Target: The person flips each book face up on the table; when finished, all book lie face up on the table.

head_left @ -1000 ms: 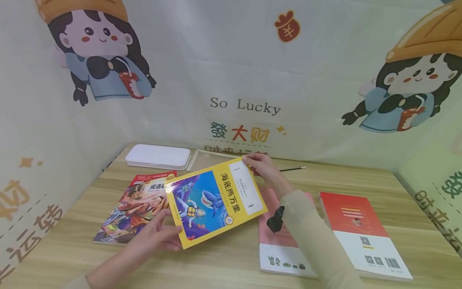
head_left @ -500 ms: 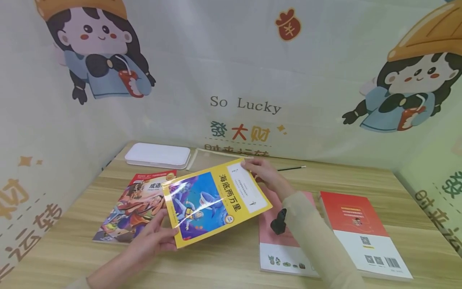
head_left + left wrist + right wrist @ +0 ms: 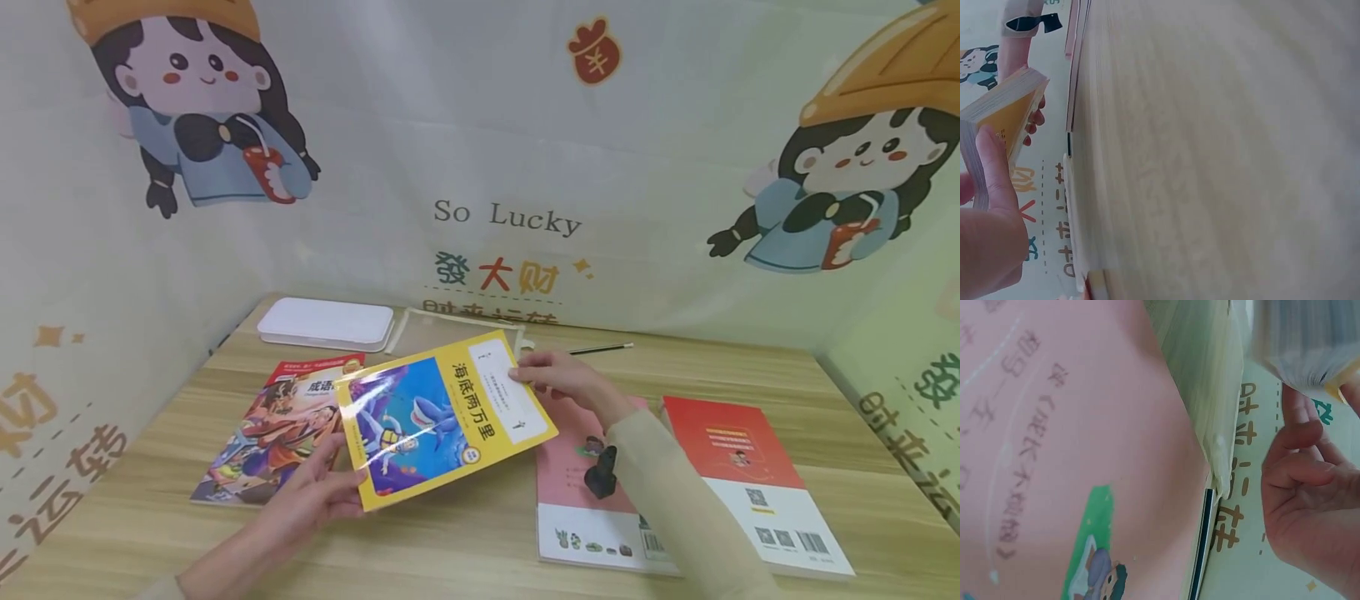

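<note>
A yellow-bordered book point(image 3: 408, 425) with a shark and a diver on its cover is held tilted above the table. My left hand point(image 3: 318, 487) grips its lower left corner. My right hand point(image 3: 566, 382) pinches its right edge, partway below the top corner. Page edges of the raised book point(image 3: 1007, 94) show in the left wrist view, with fingers of the left hand point(image 3: 991, 244) along it. In the right wrist view, fingers of the right hand point(image 3: 1316, 494) reach under the book while the thumb lies by its yellow cover.
A colourful red-topped book point(image 3: 277, 425) lies at left, partly behind the left hand. On the right are a pink-and-white book point(image 3: 570, 500) and a red-and-white one point(image 3: 738, 450). A white case point(image 3: 326, 323), a clear pouch point(image 3: 435, 332) and a pen point(image 3: 603, 348) lie along the back.
My right hand has slid down the book's right edge from the top corner. The book has shifted slightly left, and my left hand keeps its grip on the lower left corner.
</note>
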`<action>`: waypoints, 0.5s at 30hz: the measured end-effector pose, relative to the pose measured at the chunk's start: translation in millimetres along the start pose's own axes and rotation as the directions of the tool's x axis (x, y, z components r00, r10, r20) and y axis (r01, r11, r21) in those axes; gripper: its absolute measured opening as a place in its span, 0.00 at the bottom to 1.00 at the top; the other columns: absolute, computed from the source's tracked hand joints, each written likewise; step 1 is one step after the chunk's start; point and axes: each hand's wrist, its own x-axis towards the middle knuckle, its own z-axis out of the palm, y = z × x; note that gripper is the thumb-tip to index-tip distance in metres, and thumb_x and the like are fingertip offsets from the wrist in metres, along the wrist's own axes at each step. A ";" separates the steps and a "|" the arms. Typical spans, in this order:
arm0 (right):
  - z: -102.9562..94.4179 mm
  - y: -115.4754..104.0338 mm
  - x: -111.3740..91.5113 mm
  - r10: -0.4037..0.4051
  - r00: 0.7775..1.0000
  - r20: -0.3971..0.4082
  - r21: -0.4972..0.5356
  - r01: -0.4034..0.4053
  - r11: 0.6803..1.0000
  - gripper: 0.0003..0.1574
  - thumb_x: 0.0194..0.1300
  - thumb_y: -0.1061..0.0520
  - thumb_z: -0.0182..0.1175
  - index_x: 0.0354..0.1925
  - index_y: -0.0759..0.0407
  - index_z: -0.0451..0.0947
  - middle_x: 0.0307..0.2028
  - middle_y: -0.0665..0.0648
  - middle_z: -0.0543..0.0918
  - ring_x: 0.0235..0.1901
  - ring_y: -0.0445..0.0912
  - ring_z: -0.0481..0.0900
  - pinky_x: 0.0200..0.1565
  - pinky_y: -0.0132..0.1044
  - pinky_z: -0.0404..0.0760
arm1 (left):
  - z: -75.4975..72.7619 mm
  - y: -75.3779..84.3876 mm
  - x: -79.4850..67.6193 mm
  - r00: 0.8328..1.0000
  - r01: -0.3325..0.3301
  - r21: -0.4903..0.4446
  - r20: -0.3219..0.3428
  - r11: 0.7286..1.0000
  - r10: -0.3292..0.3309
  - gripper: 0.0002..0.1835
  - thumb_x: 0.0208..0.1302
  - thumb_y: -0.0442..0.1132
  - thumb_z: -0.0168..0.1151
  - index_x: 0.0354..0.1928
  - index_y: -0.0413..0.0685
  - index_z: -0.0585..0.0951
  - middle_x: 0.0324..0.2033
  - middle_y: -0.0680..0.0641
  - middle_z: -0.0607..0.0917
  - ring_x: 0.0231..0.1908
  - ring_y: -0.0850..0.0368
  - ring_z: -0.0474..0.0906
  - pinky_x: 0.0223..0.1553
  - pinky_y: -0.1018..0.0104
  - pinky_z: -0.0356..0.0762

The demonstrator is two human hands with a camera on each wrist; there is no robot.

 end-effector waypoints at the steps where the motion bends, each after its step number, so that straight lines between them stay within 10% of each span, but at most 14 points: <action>1: -0.3 0.3 -0.5 -0.003 1.000 -0.005 0.003 0.003 1.000 0.19 0.56 0.50 0.60 0.43 0.61 0.75 0.25 0.54 0.74 0.21 0.45 0.61 0.18 0.29 0.56 | -0.3 0.3 0.4 1.000 0.003 0.004 0.007 1.000 -0.003 0.25 0.62 0.34 0.52 0.57 0.47 0.54 0.38 0.42 0.80 0.32 0.49 0.79 0.34 0.60 0.78; 7: -0.8 1.5 -2.2 0.001 1.000 -0.031 0.026 0.000 1.000 0.16 0.57 0.54 0.59 0.42 0.62 0.76 0.23 0.54 0.72 0.18 0.42 0.59 0.18 0.29 0.55 | -0.6 3.7 3.0 1.000 -0.011 0.026 0.012 1.000 0.011 0.20 0.62 0.36 0.52 0.53 0.45 0.57 0.39 0.41 0.80 0.38 0.47 0.78 0.41 0.55 0.75; 15: 0.9 2.4 0.4 -0.007 1.000 -0.021 0.021 0.008 1.000 0.14 0.58 0.55 0.59 0.41 0.62 0.77 0.20 0.56 0.68 0.17 0.42 0.57 0.18 0.29 0.54 | -3.2 9.7 8.9 0.973 0.024 0.019 -0.231 1.000 -0.019 0.32 0.63 0.43 0.52 0.64 0.43 0.51 0.43 0.43 0.76 0.39 0.52 0.77 0.42 0.60 0.75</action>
